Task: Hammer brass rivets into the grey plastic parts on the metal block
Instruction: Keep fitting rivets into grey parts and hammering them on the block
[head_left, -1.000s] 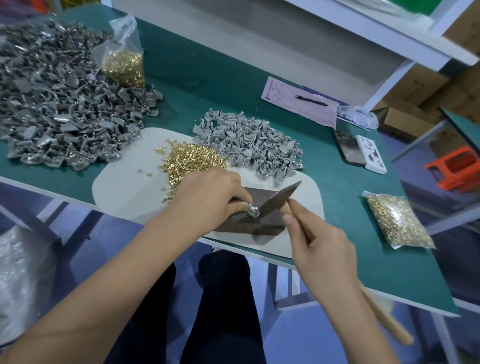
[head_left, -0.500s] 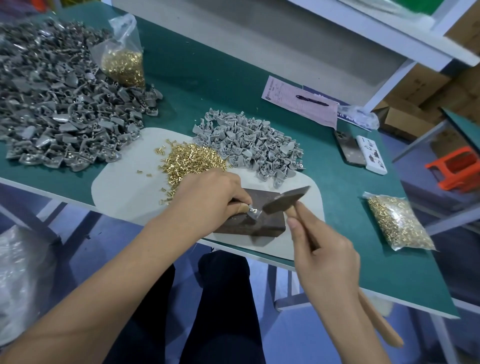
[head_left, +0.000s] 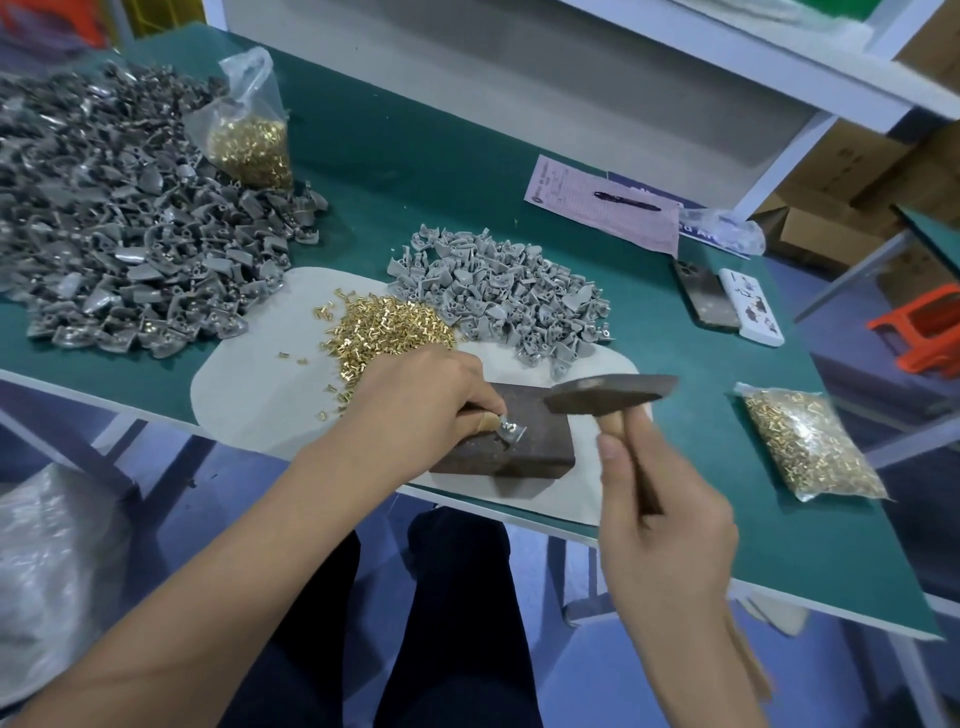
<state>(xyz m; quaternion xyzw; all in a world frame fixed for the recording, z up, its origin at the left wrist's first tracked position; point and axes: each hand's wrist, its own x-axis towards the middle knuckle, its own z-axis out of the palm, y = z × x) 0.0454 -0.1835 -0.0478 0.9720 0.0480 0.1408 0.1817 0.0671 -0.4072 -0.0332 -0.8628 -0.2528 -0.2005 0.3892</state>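
1. A small grey part (head_left: 511, 430) is pinched on the dark metal block (head_left: 519, 441) by the fingers (head_left: 480, 415) of the left hand (head_left: 415, 410), low in the centre of the frame; it is probably held there so that it stays put under a blow.
2. The hammer (head_left: 610, 395) is gripped by its wooden handle in the right hand (head_left: 667, 545), fingers curled round it. Its dull, rough steel head is held raised, to the right of the part and clear of it.
3. The block is flat-topped, rusty brown and heavy-looking, evidently serving as an anvil. It is laid on a pale mat (head_left: 249, 395) at the near edge of the green table (head_left: 426, 171).
4. Loose rivets (head_left: 384, 332), shiny brass and pin-shaped, are heaped just above the left hand, within easy reach.
5. A heap of matte grey parts (head_left: 498, 296) is piled above the block; a larger, glossier heap (head_left: 114, 234) fills the upper left.
6. Whether a rivet is seated in the held part cannot be told.
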